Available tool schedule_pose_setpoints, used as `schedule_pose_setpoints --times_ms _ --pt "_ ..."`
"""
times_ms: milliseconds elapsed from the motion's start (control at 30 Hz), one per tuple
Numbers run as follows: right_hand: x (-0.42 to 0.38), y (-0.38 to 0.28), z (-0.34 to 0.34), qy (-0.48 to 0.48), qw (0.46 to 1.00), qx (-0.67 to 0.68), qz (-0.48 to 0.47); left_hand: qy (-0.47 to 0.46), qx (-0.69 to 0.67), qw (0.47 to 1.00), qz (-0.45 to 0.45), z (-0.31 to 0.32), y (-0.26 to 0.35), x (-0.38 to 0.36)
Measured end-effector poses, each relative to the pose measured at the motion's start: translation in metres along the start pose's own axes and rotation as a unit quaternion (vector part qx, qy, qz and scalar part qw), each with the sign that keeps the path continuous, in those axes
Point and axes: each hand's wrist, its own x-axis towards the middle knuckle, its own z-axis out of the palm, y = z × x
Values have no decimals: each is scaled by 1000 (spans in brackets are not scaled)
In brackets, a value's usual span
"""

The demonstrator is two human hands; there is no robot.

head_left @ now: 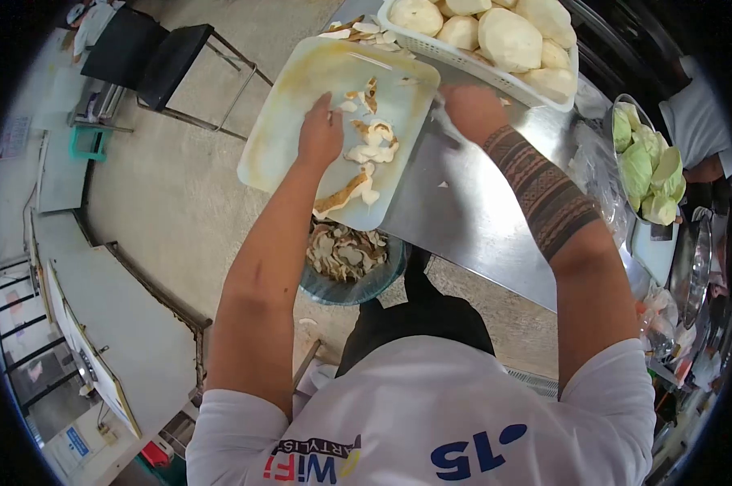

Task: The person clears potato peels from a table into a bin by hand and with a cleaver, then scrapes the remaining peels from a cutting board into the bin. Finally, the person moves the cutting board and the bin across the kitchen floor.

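A pale, yellow-stained cutting board (273, 121) juts past the table's edge, over a bin (311, 287) full of peelings. Brown-and-white strips of peel (374, 150) lie scattered along its right half. My left hand (321, 134) is over the board's middle, fingers pointing away from me and thumb apart, close to a small pale scrap. At the board's right edge my right hand (473, 109) is closed, with a whitish, blurred thing beside its fingers; I cannot tell what it grips.
Large peeled root vegetables (509, 39) fill a white plastic basket (471, 66) on the steel table (471, 219). Cabbage pieces (649, 162) sit in a metal bowl to the right, near another person's arm (704, 170). A black chair (172, 65) stands at upper left.
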Motion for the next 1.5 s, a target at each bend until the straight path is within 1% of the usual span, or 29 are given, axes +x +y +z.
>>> schedule_pose_setpoints --times_ms 33,133,167,267,367,467,500,600,667,700,800,867,933,967,1033,1067,1133,1167,1233,1300,1333,1367,1400,1467,1500 --pt "1 -14 2 -3 1000 1 -18 -18 -7 1000 -6 2 3 2" --pt "-9 -68 0 8 997 68 -31 -47 42 998 13 0 12 2" --pt "-12 -83 -2 -8 997 69 -38 -85 63 994 -30 -5 16 0" --pt "-31 -120 -8 -44 995 76 -52 -70 110 990 -51 -17 12 -22" --pt "-57 -152 -18 -54 993 85 -54 -49 146 988 11 -38 1 -62" --pt "-93 -187 -23 -75 991 91 -58 -49 157 984 63 -55 -22 -114" --pt "-106 -199 -24 -78 991 95 -59 -75 164 981 69 -71 -15 -132" --pt "-146 -236 -22 -72 989 113 -61 -91 166 981 38 -93 -22 -182" --pt "-173 -259 -15 -59 989 120 -58 -133 178 973 62 -107 -37 -210" --pt "-184 -272 -13 -70 988 124 -63 -154 184 968 74 -112 -48 -225" --pt "-223 -298 -3 -72 988 124 -54 -113 124 981 97 -112 -97 -279" --pt "-244 -310 -6 -96 984 151 -6 -216 169 962 5 -135 -96 -300" --pt "-265 -312 -10 -106 977 178 44 -178 113 978 6 -149 -106 -322" --pt "-276 -308 -13 -95 972 203 69 -159 84 984 7 -154 -112 -330" --pt "-298 -294 -19 -70 957 255 116 -162 88 983 -14 -158 -130 -337" --pt "-306 -285 -24 -56 946 283 147 -163 91 982 -25 -157 -138 -339" --pt "-325 -263 -35 -24 918 337 207 -138 103 985 -24 -155 -144 -338" --pt "-333 -250 -37 -21 879 394 267 -125 108 986 -24 -149 -144 -334" --pt "-349 -221 -39 -13 780 499 377 -94 131 987 -5 -141 -128 -319" --pt "-364 -188 -37 22 758 491 429 -71 129 989 -6 -136 -106 -299" --pt "-372 -170 -32 39 746 487 452 -52 137 989 16 -131 -97 -286" --pt "-381 -152 -23 74 701 525 477 -33 146 988 36 -126 -89 -272" --pt "-386 -137 -22 96 681 536 489 -14 156 986 55 -121 -83 -257" --pt "-393 -109 -21 138 638 558 513 -3 185 981 57 -107 -76 -222" --pt "-398 -94 -19 141 628 557 524 1 199 978 58 -99 -73 -201"
